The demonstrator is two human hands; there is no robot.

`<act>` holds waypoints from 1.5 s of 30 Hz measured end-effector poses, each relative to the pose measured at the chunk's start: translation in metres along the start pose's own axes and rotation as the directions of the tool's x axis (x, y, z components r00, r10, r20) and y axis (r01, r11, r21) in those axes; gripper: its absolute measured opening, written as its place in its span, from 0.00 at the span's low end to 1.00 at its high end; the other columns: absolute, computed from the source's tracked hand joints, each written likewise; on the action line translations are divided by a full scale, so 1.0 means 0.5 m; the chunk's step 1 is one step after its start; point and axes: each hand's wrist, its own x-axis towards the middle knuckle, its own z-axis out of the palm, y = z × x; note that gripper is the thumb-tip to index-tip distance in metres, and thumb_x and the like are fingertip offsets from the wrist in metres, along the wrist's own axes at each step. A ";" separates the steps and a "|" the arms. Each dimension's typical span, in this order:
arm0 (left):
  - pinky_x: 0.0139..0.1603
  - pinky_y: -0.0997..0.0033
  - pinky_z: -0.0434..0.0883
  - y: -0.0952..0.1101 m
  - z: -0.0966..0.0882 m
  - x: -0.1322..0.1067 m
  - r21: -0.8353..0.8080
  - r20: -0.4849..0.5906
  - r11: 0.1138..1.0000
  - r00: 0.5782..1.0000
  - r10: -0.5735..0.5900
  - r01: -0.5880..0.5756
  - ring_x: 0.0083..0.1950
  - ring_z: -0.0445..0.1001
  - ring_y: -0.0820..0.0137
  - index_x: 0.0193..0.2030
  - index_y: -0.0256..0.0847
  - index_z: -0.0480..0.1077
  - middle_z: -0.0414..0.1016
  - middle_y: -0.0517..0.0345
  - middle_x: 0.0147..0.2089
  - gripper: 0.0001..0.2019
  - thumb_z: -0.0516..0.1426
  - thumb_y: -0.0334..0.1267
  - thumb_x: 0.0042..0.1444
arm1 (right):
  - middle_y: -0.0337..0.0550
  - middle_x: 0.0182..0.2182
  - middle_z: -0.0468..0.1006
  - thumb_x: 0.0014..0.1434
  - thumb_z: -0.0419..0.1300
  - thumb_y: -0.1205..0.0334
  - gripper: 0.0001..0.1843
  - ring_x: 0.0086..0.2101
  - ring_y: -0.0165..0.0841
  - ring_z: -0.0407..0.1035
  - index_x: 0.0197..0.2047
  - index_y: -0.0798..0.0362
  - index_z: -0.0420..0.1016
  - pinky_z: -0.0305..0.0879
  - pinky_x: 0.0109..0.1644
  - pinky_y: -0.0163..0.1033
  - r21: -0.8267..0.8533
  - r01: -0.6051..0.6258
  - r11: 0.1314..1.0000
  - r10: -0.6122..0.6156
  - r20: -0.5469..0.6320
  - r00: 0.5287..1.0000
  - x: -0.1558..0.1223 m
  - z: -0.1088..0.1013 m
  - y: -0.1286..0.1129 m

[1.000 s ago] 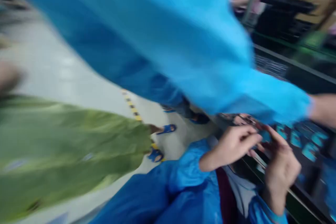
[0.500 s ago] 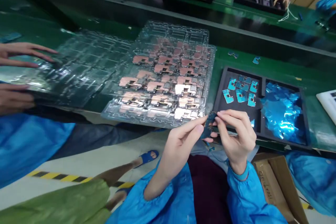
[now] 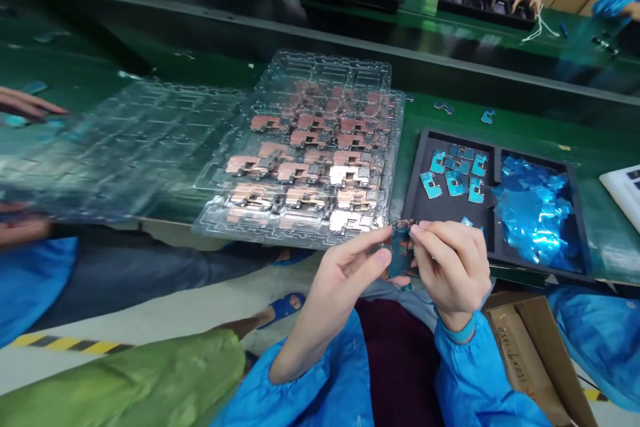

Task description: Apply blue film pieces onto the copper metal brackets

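Observation:
Between my two hands is a small dark circuit board [image 3: 401, 250], held upright just in front of the bench edge. My left hand [image 3: 353, 273] grips its left side between thumb and fingers. At the board's upper right edge, the thumb and fingertips of my right hand [image 3: 453, 267] are pinched together on it; whether they hold a film there is too small to tell. Behind my left hand lie stacked clear plastic trays [image 3: 215, 217] filled with copper-coloured boards [image 3: 303, 173]. Beyond my right hand, a black divided tray [image 3: 417, 203] holds several blue-covered boards [image 3: 455, 183] on its left side.
Crumpled blue film [image 3: 533, 213] fills the black tray's right compartment. Two loose boards [image 3: 488, 116] lie behind it. At left, a co-worker's hands [image 3: 30, 105] handle an unfilled clear tray [image 3: 165, 127]. A white device [image 3: 623, 190] sits at right; a cardboard box [image 3: 530, 347] stands below.
The board in my hands has turned slightly to show more of its flat face. The co-worker's hands and clear tray at left have shifted leftward. My view has moved a little.

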 end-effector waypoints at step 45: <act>0.44 0.63 0.87 -0.011 -0.001 0.004 0.051 0.094 0.997 0.994 0.054 -0.059 0.52 0.88 0.53 0.53 0.49 0.88 0.89 0.51 0.55 0.18 0.75 0.48 0.57 | 0.42 0.43 0.84 0.65 0.72 0.73 0.23 0.43 0.39 0.79 0.59 0.39 0.84 0.82 0.46 0.48 0.130 -0.125 0.984 0.124 0.015 0.992 0.011 -0.019 -0.025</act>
